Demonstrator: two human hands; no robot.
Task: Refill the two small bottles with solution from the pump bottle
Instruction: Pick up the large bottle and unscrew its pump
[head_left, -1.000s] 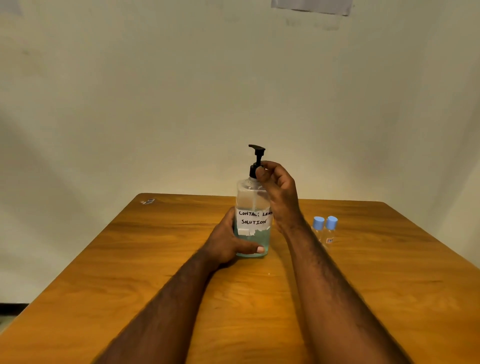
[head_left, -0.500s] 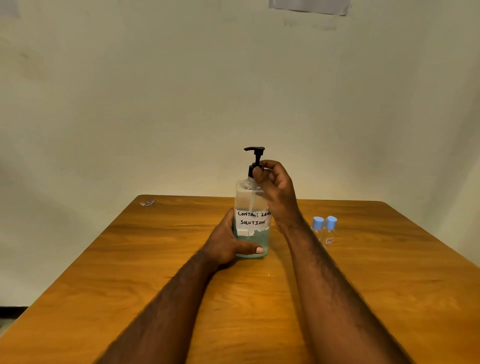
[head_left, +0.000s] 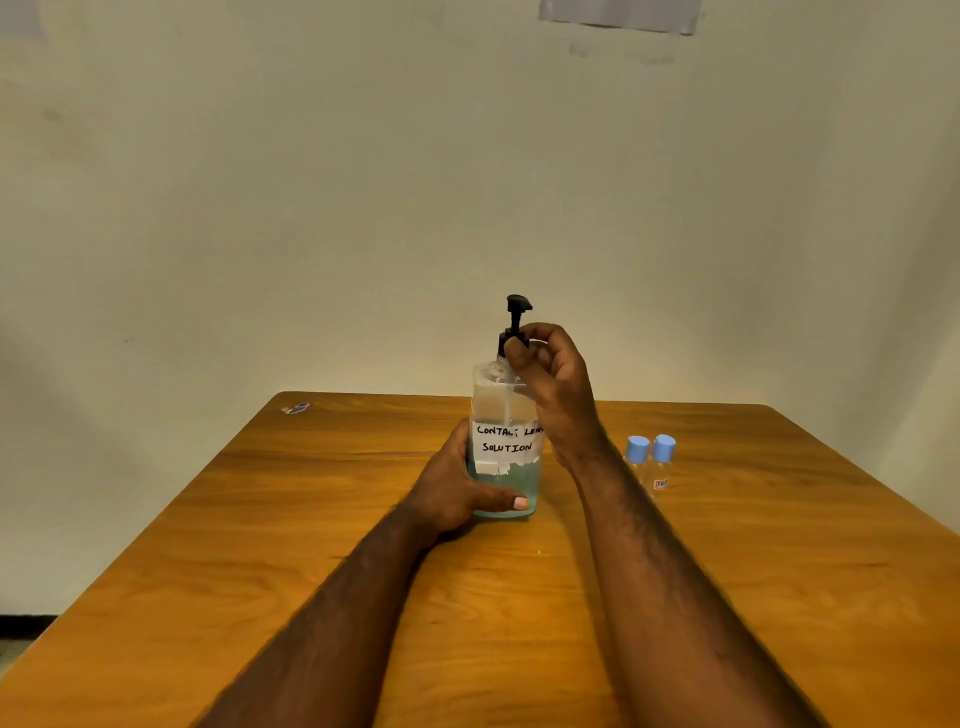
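A clear pump bottle (head_left: 503, 405) with bluish liquid in its lower part and a white label reading "CONTACT LENS SOLUTION" stands upright at the middle of the wooden table (head_left: 311, 519). My left hand (head_left: 457, 493) grips its base from the left, thumb across the front. My right hand (head_left: 550, 374) pinches the black collar under the pump head (head_left: 518, 304), whose nozzle points right. Two small clear bottles with blue caps, one (head_left: 636, 454) beside the other (head_left: 663, 457), stand capped to the right, partly hidden by my right forearm.
A small scrap (head_left: 296, 408) lies near the table's far left corner. A plain wall rises right behind the far edge. The table's left edge drops off to the floor.
The black pump head has turned: its nozzle pointed left half a second ago and now points right. My right hand stays on the collar; my left hand has not moved.
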